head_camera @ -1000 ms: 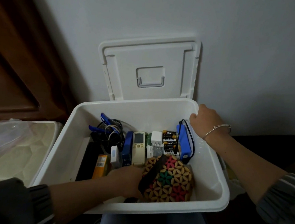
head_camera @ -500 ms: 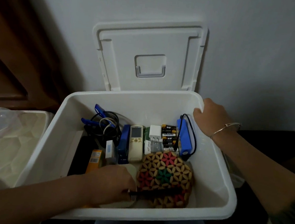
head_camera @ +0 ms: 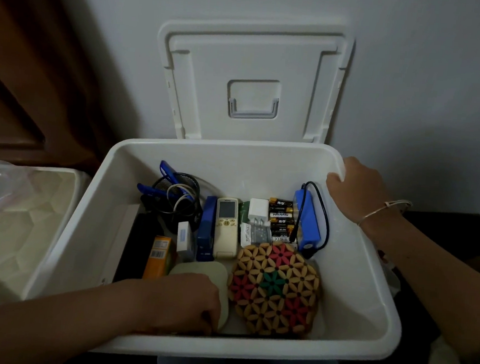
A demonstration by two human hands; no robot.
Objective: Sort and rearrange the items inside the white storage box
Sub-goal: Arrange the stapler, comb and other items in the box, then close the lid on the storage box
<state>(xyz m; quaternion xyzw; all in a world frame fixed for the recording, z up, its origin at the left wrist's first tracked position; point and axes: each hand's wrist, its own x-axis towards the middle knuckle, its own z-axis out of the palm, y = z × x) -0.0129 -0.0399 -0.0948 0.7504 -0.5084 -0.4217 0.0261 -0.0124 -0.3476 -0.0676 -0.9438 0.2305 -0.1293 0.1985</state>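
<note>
- Our left hand (head_camera: 192, 304) reaches in over the near edge of the white storage box (head_camera: 354, 277); the forearm crosses the near left corner; knuckles up, fingers curled down at the near side of a pale rounded pad (head_camera: 206, 271); the fingertips are hidden, so we cannot tell whether they grip it.
- Our right hand (head_camera: 359, 185) clamps on the box's far right corner; the thumb lies inside the rim, the fingers are hidden over the outside; a thin bangle (head_camera: 385, 213) circles the wrist.
- The box stands open in front of us; its lid (head_camera: 249, 82) stands upright behind the far edge.
- A flower-patterned mat (head_camera: 274, 291) lies by the near edge, touching the pad's right side.
- Across the middle we see a blue stapler (head_camera: 207, 228), a remote control (head_camera: 225, 226), a white charger (head_camera: 258, 209), batteries (head_camera: 280, 216) and a blue pack (head_camera: 306, 221) ringed by a black cable (head_camera: 325, 211).
- Toward the far left corner a black mesh holder (head_camera: 174, 194) carries tangled cords, hard to sort out; an orange carton (head_camera: 159, 257) is partly cut off by the pad; a dark flat thing (head_camera: 139, 245) along the left wall is too dim to name.
</note>
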